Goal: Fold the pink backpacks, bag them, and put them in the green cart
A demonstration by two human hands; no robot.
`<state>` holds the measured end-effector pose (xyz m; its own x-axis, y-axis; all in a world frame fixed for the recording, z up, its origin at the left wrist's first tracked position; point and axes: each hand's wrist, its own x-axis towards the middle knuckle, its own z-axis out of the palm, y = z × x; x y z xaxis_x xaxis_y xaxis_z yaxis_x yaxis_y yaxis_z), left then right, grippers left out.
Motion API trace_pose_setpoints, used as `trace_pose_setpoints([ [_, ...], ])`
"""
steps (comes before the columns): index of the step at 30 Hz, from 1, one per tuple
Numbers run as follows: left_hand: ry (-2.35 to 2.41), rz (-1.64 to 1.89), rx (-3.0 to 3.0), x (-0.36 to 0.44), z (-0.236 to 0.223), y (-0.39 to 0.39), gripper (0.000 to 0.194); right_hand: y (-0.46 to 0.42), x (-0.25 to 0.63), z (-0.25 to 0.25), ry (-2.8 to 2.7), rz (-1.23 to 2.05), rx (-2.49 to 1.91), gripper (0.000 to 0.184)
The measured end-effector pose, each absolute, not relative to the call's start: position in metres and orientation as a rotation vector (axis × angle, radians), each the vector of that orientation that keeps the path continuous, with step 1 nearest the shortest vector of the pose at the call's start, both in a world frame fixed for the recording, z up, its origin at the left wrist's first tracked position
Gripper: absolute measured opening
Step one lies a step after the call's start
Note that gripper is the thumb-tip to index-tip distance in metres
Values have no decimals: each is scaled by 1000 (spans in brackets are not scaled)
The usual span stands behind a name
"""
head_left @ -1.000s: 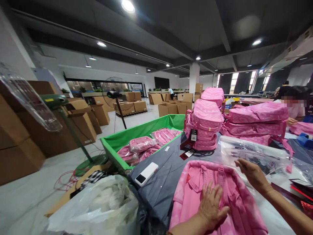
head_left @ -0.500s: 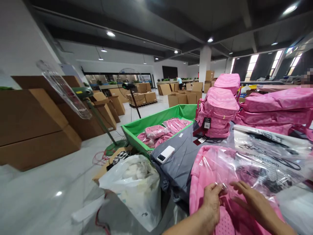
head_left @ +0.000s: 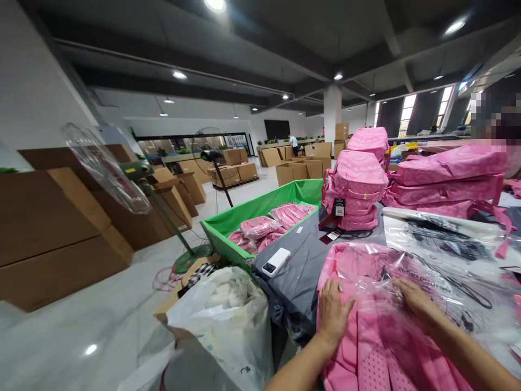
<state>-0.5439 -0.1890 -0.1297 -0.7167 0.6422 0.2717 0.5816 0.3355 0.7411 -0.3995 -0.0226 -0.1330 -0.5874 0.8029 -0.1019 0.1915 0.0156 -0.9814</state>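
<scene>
A pink backpack (head_left: 340, 358) lies on the grey-covered table in front of me, its dotted straps facing up. A clear plastic bag (head_left: 431, 274) with black print spreads over its upper right part. My left hand (head_left: 334, 315) rests on the backpack's left side, thumb apart from the fingers, near the bag's edge. My right hand (head_left: 415, 301) has its fingers closed on the clear plastic bag, over the backpack. Part of the backpack is hidden under my forearms and the plastic.
Stacked pink backpacks (head_left: 360, 174) with tags stand behind; more backpacks (head_left: 443, 176) lie at right, near a person. A white phone (head_left: 277, 262) lies on the table (head_left: 303, 285). Left are a green bin (head_left: 228, 236) of wrapped pink items, a white sack (head_left: 220, 326) and a fan (head_left: 108, 168).
My left hand has moved left and up, its fingers opening from a pinch onto the backpack. My right hand has moved up slightly and closed on the plastic. More of the straps shows.
</scene>
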Motion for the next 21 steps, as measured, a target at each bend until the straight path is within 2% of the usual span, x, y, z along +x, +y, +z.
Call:
trace_pose_setpoints([
  [2, 2802, 1277, 1638, -533, -123, -192, 57, -27, -406, -130, -1820, 1530, -1032, 50],
  [3, 2862, 1240, 1871, -527, -119, -191, 72, -31, -409, -127, -1851, 1478, -1026, 48],
  [4, 2868, 1173, 2063, -523, -116, -188, 78, -37, -411, -124, -1911, 1412, -1000, 46],
  [6, 2829, 1019, 2218, -520, -110, -178, 72, -48, -409, -118, -2108, 1224, -875, 38],
  [8, 2841, 913, 2097, -529, -104, -168, 44, -55, -399, -115, -2292, 914, -699, 27],
  [10, 2889, 962, 1919, -546, -100, -162, 23, -54, -378, -116, -2366, 567, -594, 30],
  [13, 2926, 1252, 1780, -569, -99, -161, 33, -36, -331, -125, -2342, 153, -741, 35],
  [15, 2890, 1434, 1725, -576, -104, -162, 38, -21, -297, -135, -2259, 127, -949, 31],
  [17, 2775, 1554, 1647, -572, -115, -160, 39, -9, -272, -143, -2097, 255, -1144, 28],
  [21, 2298, 1691, 1369, -553, -139, -152, 29, -7, -256, -152, -1925, 383, -1233, 31],
])
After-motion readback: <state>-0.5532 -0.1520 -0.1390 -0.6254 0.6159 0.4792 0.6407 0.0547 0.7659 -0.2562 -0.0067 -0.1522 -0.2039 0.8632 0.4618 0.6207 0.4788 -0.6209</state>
